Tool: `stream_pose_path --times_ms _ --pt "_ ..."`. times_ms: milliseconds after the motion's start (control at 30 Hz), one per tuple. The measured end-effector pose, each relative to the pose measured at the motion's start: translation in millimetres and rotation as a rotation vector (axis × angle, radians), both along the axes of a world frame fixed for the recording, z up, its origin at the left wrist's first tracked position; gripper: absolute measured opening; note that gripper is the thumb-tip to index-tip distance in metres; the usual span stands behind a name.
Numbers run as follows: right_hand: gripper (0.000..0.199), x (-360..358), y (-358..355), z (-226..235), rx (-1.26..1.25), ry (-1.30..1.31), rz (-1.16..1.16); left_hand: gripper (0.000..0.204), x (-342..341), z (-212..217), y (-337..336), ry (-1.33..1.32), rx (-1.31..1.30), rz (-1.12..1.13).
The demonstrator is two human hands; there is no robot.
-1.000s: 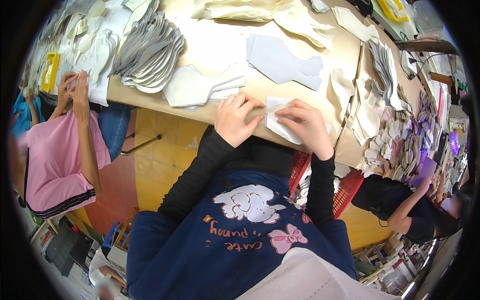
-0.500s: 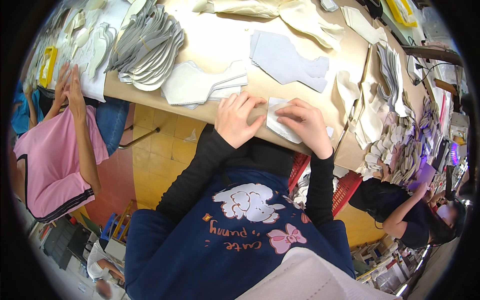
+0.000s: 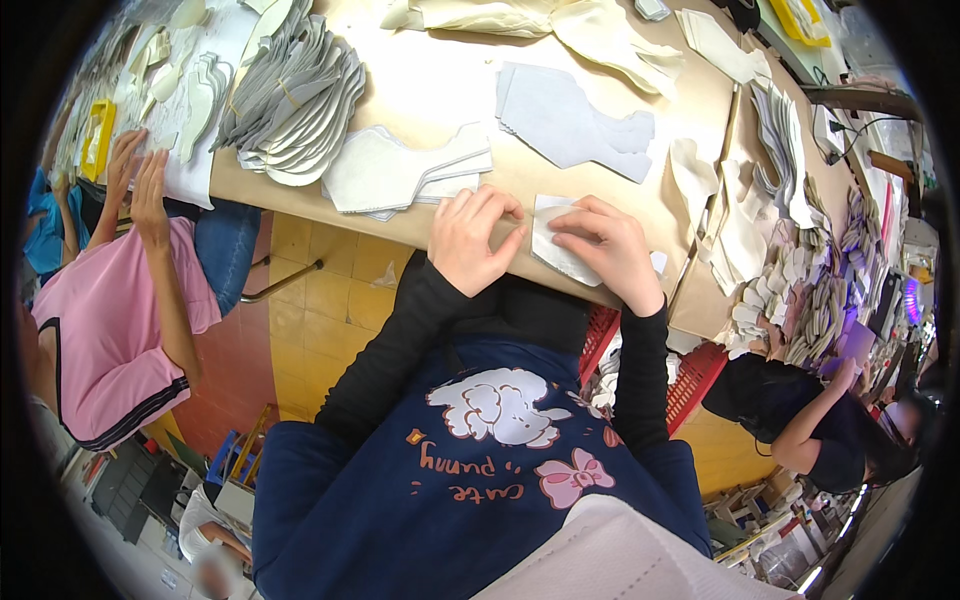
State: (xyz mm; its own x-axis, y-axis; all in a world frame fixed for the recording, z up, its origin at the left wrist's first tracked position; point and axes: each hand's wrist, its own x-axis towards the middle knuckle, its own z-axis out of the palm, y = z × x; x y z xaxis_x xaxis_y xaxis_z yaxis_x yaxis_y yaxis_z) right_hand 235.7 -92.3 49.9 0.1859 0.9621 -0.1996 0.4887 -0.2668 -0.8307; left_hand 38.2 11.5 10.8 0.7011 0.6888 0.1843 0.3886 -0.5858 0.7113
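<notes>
At the table's near edge my left hand (image 3: pixel 474 240) rests with curved fingers; thumb and fingertips are apart and nothing shows between them. My right hand (image 3: pixel 612 248) lies on a small white cut piece (image 3: pixel 549 246) with a grey edge, its thumb and fingers close together on top. Part of that piece is hidden under the hand. Just left of my left hand lie overlapping off-white cut pieces (image 3: pixel 375 172) with grey undersides. Beyond my right hand lies a short, fanned stack of light grey cut pieces (image 3: pixel 575 120).
A thick grey and white bundle (image 3: pixel 290 100) of cut pieces stands at the left. Cream pieces (image 3: pixel 610 45) lie at the far side, more off-white pieces (image 3: pixel 738 235) at right. Red baskets (image 3: pixel 697 383) are below the table. People sit on both sides, one in a pink shirt (image 3: pixel 120 320).
My hands stay nearly in place, the left fingertips shifting slightly. At the left, the person in pink has moved their hands apart a little.
</notes>
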Motion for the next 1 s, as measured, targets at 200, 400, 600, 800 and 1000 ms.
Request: stream_pose_path --times_ms 200,400,600,800,1000 --pt "0.017 -0.3 0.3 0.0 0.001 -0.013 0.000 0.016 0.5 -0.7 -1.4 -0.028 0.007 -0.007" --pt "0.017 -2.0 0.1 -0.4 0.000 -0.048 -0.003 0.019 0.9 -0.1 -1.1 0.001 0.032 -0.017" --pt "0.019 -2.3 -1.0 0.0 0.007 -0.070 0.004 0.021 0.9 -0.9 -2.4 0.016 0.077 -0.016" --pt "0.027 -3.3 -1.3 -0.2 0.053 -0.136 0.020 0.038 1.1 -2.0 -3.3 0.028 0.094 -0.017" --pt "0.027 -2.4 -0.9 0.5 0.034 -0.150 0.037 0.043 -0.6 -2.6 -2.7 0.050 0.122 -0.043"
